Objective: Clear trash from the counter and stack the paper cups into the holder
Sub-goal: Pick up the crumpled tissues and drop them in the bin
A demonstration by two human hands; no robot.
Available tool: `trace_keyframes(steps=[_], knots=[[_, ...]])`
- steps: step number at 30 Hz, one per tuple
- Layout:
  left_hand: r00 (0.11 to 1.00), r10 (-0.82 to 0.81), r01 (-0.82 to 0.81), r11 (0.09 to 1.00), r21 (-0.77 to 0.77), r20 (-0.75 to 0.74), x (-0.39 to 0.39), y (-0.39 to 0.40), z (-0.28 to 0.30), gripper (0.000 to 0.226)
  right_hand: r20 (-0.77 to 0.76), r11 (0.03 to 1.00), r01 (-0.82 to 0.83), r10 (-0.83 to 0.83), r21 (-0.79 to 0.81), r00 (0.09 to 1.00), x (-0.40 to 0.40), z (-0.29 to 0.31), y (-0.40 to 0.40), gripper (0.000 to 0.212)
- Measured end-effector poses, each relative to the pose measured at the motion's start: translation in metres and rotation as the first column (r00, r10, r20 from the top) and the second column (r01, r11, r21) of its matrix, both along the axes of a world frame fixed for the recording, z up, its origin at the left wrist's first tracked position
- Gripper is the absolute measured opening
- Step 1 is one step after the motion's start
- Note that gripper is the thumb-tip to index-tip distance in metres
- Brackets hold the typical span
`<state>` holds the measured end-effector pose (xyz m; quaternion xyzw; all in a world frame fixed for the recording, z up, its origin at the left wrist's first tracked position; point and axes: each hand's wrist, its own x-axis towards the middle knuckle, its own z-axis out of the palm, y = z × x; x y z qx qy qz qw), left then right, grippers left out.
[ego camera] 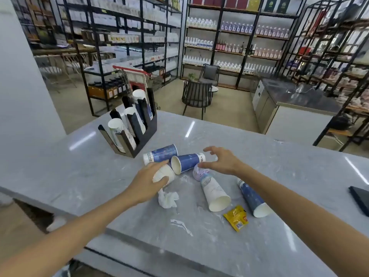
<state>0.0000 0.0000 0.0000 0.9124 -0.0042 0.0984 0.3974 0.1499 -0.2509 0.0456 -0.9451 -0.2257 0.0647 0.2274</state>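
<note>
Left grip clamps a white cup for stacking, while the right grip, fingers apart, reaches toward a blue cup.

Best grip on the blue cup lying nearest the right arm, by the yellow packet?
Probably around the mid-body of the blue cup, from above, fingers across its width. It lies on its side on the counter with the open mouth toward the person and the base pointing away. The yellow packet sits close by its rim, so gripping higher up the wall avoids it.
</note>
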Motion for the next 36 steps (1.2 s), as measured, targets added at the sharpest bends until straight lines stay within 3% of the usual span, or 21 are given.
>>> trace_keyframes(steps=[2,5,9,12,17,21,25,27,31,36], knots=[[0.989,0.076,-0.092,0.987,-0.132,-0.126,0.005,-0.006,-0.012,0.050,-0.113,1.000,0.013,-0.016,-0.024,0.993,0.014,-0.009,0.000,0.067],[0.941,0.163,-0.230,0.951,-0.208,-0.297,0.008,-0.015,-0.035,0.046,-0.290,0.998,0.035,-0.049,-0.054,0.956,0.039,-0.030,0.001,0.064],[0.885,0.277,-0.366,0.911,-0.189,-0.375,0.010,-0.021,-0.065,0.026,-0.381,0.993,0.006,-0.052,-0.122,0.923,0.073,-0.057,0.001,0.062],[0.861,0.283,-0.401,0.889,-0.221,-0.423,0.012,-0.026,-0.087,0.030,-0.441,0.990,-0.041,-0.023,-0.134,0.897,0.091,-0.077,0.002,0.060],[0.841,0.337,-0.493,0.800,-0.342,-0.422,0.017,-0.038,-0.114,0.040,-0.481,0.990,-0.090,0.026,-0.109,0.876,0.116,-0.103,0.015,0.060],[0.843,0.435,-0.518,0.813,-0.264,-0.315,0.024,-0.049,-0.122,0.026,-0.501,0.997,-0.072,0.047,-0.030,0.864,0.127,-0.117,0.024,0.040],[0.812,0.492,-0.551,0.824,-0.131,-0.314,0.030,-0.058,-0.125,0.059,-0.480,0.997,-0.065,0.039,-0.037,0.876,0.123,-0.125,0.034,0.030],[0.804,0.494,-0.556,0.822,-0.124,-0.331,0.035,-0.058,-0.129,0.066,-0.442,0.998,-0.044,0.023,-0.037,0.897,0.124,-0.129,0.036,0.032],[0.824,0.479,-0.536,0.832,-0.142,-0.302,0.036,-0.052,-0.138,0.047,-0.372,0.999,-0.026,0.015,-0.026,0.928,0.126,-0.134,0.043,0.035],[0.848,0.467,-0.502,0.859,-0.097,-0.251,0.031,-0.051,-0.142,0.041,-0.325,0.999,0.035,-0.028,0.015,0.945,0.131,-0.145,0.052,0.053]])
